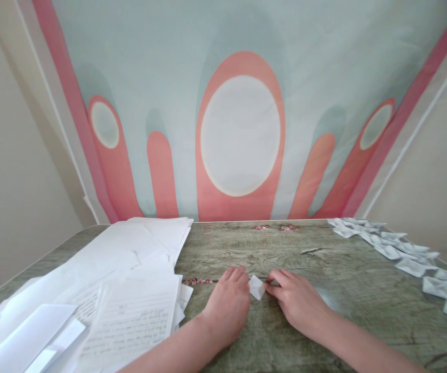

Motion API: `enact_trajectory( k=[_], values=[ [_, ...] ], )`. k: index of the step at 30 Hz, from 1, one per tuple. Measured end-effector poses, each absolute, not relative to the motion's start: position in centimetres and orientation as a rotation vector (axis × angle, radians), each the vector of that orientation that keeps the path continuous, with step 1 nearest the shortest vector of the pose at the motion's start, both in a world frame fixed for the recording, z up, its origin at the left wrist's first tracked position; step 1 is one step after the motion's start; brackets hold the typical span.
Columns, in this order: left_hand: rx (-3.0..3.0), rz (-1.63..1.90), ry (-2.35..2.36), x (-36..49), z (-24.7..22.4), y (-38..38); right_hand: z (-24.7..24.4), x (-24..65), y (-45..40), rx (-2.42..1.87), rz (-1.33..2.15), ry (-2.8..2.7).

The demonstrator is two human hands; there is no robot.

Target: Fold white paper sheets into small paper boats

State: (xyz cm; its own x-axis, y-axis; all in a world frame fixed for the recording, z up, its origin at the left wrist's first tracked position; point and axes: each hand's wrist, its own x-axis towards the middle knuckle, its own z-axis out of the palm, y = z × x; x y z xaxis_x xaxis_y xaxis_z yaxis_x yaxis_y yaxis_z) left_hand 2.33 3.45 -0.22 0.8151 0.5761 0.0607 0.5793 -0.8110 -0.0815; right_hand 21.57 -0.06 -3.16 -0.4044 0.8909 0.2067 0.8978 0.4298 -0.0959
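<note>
A small white folded paper (257, 288), roughly diamond-shaped, is between my two hands low over the middle of the table. My left hand (229, 303) is closed at its left edge, fingers together and bent down, with the thumb hidden behind the hand. From the other side, the thumb and forefinger of my right hand (295, 298) pinch the paper's right corner. The underside of the paper cannot be seen.
Large white sheets (141, 243) and a stack of handwritten pages (130, 316) cover the left of the wood-patterned table (324, 264). Several folded white paper pieces (402, 248) lie in rows along the right edge. A printed backdrop (242, 207) rises behind the far edge.
</note>
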Motion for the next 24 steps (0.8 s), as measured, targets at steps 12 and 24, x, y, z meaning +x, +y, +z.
enact_trajectory(
  k=[12,24],
  values=[
    [-2.950,-0.243,-0.984,2.2,-1.4,3.4,-4.4,21.2,0.2,-1.535,0.234,-2.050],
    [-3.060,-0.516,-1.061,2.2,-2.0,3.4,-5.6,21.2,0.6,-1.657,0.258,-1.898]
  ],
)
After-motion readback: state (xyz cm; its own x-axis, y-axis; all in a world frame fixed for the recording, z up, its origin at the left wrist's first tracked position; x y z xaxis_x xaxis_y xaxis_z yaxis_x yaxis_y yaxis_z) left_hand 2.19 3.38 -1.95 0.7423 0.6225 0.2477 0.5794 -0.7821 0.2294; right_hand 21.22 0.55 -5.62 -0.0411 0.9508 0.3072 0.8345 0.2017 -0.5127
